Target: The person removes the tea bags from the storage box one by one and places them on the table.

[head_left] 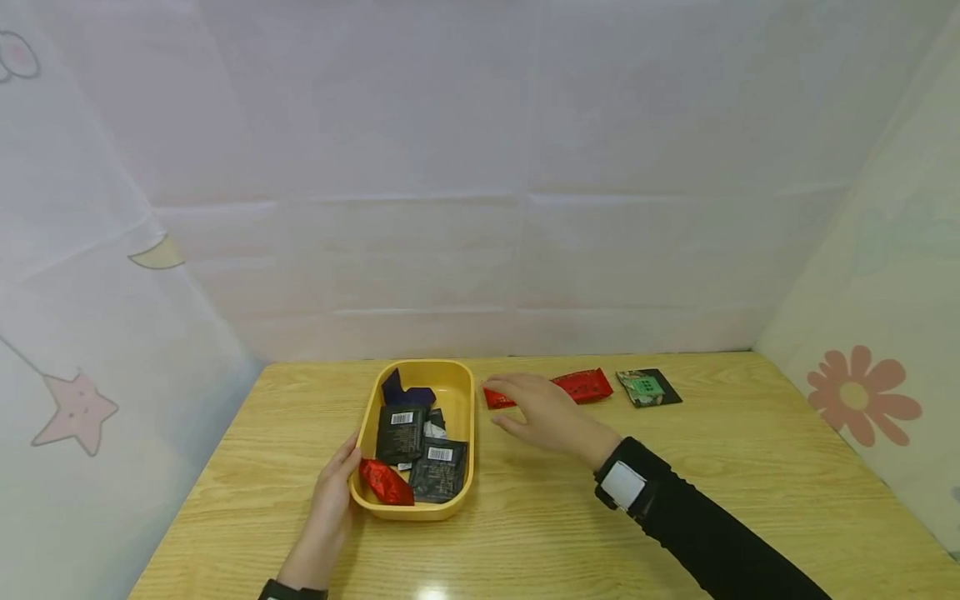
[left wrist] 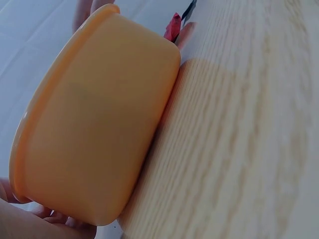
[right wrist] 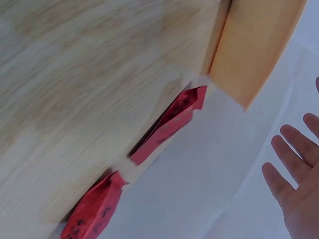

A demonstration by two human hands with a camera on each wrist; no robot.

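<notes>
- Black cuff (head_left: 294,592), close to the camera at the bottom edge, wraps the left wrist.
- Pale cloth (head_left: 420,125) hangs behind and at both sides; at far left it carries a pink star (head_left: 75,412).
- Above the cuff, the left hand (head_left: 337,487) grips the near left side of a yellow plastic tub (head_left: 420,514), which stands upright on the wooden worktop (head_left: 540,542).
- Inside the tub, left to right: a shiny red packet (head_left: 386,482) at the near left corner, a black barcoded packet (head_left: 400,442), a dark blue piece (head_left: 414,397) at the far end, and another black packet (head_left: 439,475) against the right wall.
- Just right of the tub lie two red packets (head_left: 587,385); the right-wrist view shows a gap between them.
- Partly hiding them, the right hand (head_left: 542,412) has its fingers extended, thumb apart, and holds nothing.
- On its wrist sits a white block (head_left: 623,485); a black sleeve (head_left: 720,537) runs to the lower edge.
- Further right lies a green-and-black packet (head_left: 648,388).
- Far right, a red flower (head_left: 862,396) decorates the cloth.
</notes>
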